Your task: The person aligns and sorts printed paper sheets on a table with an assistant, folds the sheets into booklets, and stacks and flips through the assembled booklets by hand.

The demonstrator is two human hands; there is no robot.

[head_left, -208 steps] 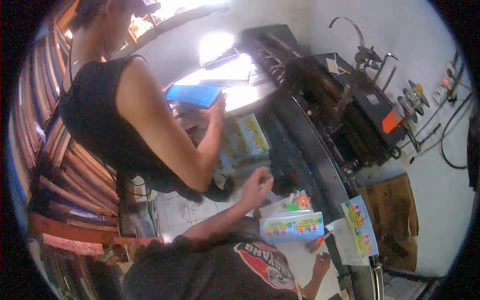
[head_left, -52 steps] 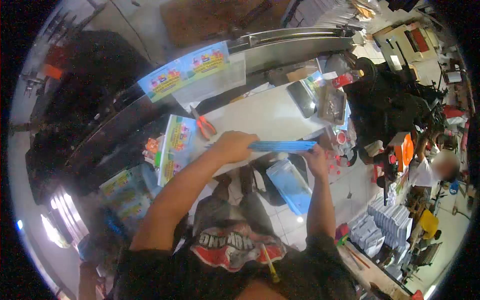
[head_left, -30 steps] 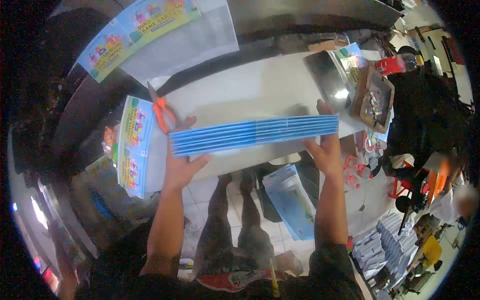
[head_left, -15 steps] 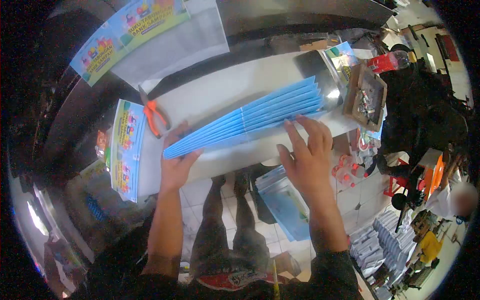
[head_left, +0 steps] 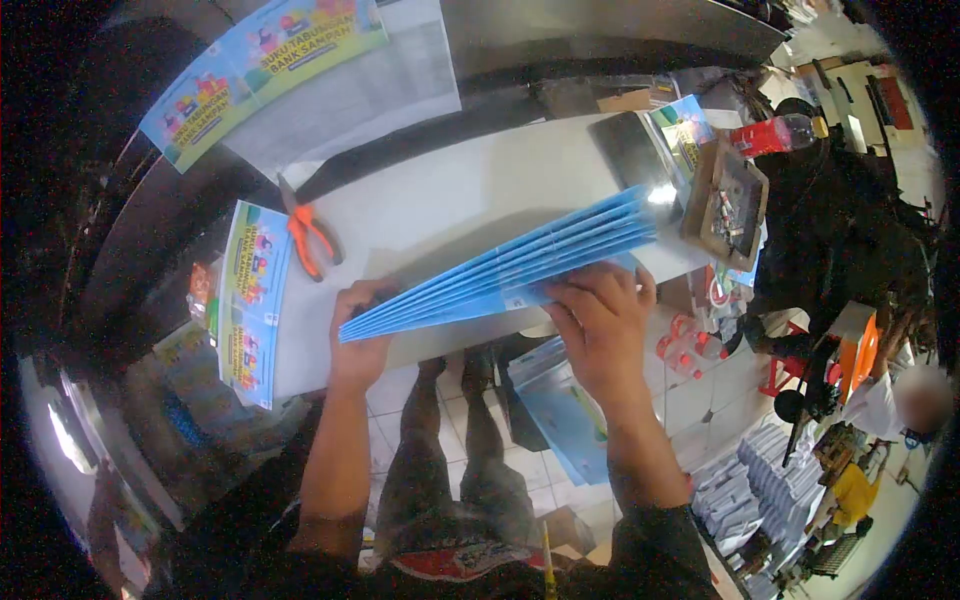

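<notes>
A stack of blue folded booklets (head_left: 510,262), its edges fanned out to the right, is held just over the white table (head_left: 430,215). My left hand (head_left: 358,350) grips the narrow left end, thumb on the near side and fingers partly hidden behind. Along the lower right edge, my right hand (head_left: 607,325) is closed with bent fingers on the stack; its fingertips are partly hidden. Orange-handled pliers (head_left: 316,243) lie on the table beyond my left hand. Printed covers (head_left: 252,300) rest at the table's left end.
A wooden box (head_left: 728,205) of small items stands at the right end, near a red-labelled bottle (head_left: 775,136) and a dark flat object (head_left: 622,150). More printed covers (head_left: 310,45) lie at the back. Below are blue sheets (head_left: 565,405), plastic bottles (head_left: 690,347) and paper stacks (head_left: 770,485).
The booklet stack has shifted slightly toward me and tilted, its fanned edges lower. My right hand has gone from spread fingers to closed on the near edge. My left hand keeps its grip.
</notes>
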